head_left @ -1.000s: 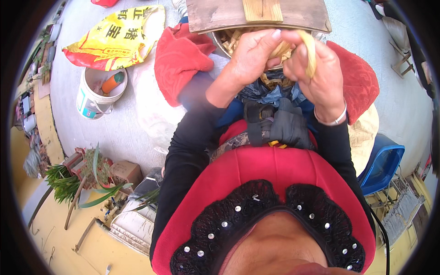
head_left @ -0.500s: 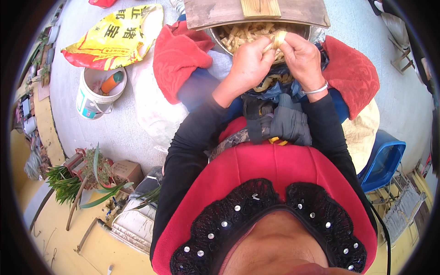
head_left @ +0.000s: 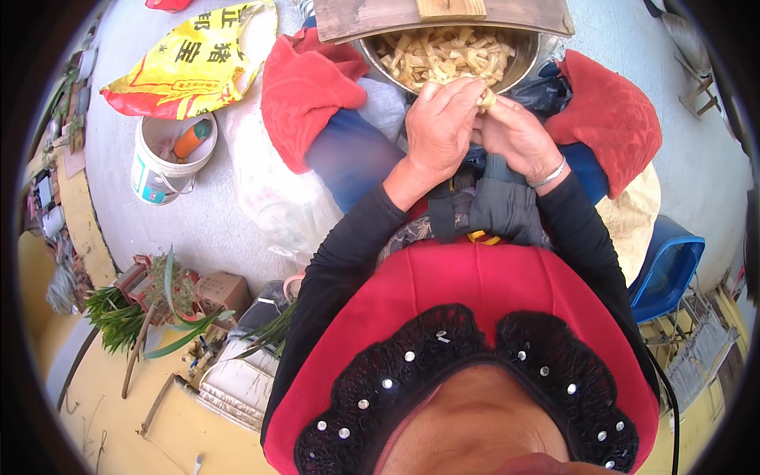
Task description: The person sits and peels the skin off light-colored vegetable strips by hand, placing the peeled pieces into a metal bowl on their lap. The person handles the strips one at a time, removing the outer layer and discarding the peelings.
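Nearest: red top [head_left: 451,277] with black lace collar [head_left: 396,372], studs on it. Dark pouch [head_left: 503,207] at waist. Silver bracelet [head_left: 548,176] on right wrist.

Next out: left hand [head_left: 439,131] and right hand [head_left: 516,141] close together, fingers of both pinched on one pale strip [head_left: 486,100], looks wound or knotted into a small bundle. Underside of grip hidden, can't tell finger contact there. Strip sits at near rim of metal pot [head_left: 523,70], right of its centre; touching rim or just above, can't tell. Pot holds heaped pale pieces [head_left: 443,54]. Red cloths [head_left: 309,99] over the knees, left and right. Black plastic [head_left: 545,95] just right of pot. Wooden board [head_left: 348,20] across pot's far side, lighter wood block [head_left: 451,8] on it.

Left: white bucket [head_left: 152,184], orange-and-green item [head_left: 190,141] inside; yellow bag [head_left: 194,59] just beyond. Right, well apart: blue tub [head_left: 685,241]; farther, stool [head_left: 697,101].

Risks, my judgement: slack pinch, strip could unwind; hard pull could tear it; dropped here, could miss pot and land in lap. Knocked board could slide.

Counts: 2 hands, 1 held strip, 1 pot, 1 board, 1 block, 2 red cloths, 1 bucket, 1 item in it, 1 yellow bag, 1 blue tub, 1 stool, 1 bracelet, 1 pouch. Pieces too heaped to count.
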{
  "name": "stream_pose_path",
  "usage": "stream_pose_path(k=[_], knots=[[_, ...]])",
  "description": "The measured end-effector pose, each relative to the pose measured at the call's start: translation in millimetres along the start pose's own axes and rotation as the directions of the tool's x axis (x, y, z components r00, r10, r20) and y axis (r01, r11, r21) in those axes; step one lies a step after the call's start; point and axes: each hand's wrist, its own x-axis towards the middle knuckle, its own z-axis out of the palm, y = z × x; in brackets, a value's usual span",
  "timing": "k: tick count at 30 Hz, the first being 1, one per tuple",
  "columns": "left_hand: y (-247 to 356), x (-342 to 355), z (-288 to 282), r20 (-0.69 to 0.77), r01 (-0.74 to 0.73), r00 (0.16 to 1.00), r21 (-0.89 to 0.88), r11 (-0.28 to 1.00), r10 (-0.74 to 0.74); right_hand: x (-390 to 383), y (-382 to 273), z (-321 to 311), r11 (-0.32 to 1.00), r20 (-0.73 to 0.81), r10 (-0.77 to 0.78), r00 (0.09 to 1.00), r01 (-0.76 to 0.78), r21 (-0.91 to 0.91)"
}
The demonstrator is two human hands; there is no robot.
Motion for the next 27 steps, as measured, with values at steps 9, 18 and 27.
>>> stream_pose_path(k=[9,18,27], knots=[[8,17,-6,0.120,0.143,0.986,-0.213,0.967,-0.119,15,-1,0,0.847,-0.093,-0.393,0.915,0.321,-0.424],[1,31,4,0.279,0.517,0.855,-0.425,0.743,-0.436,6,-26,33,-0.235,0.447,-0.688,0.571,0.408,-0.882],[19,-1,-9,0.610,0.755,0.607,-0.642,0.132,-0.510,27,-26,12,0.451,0.042,-0.701,0.712,0.489,-0.746]])
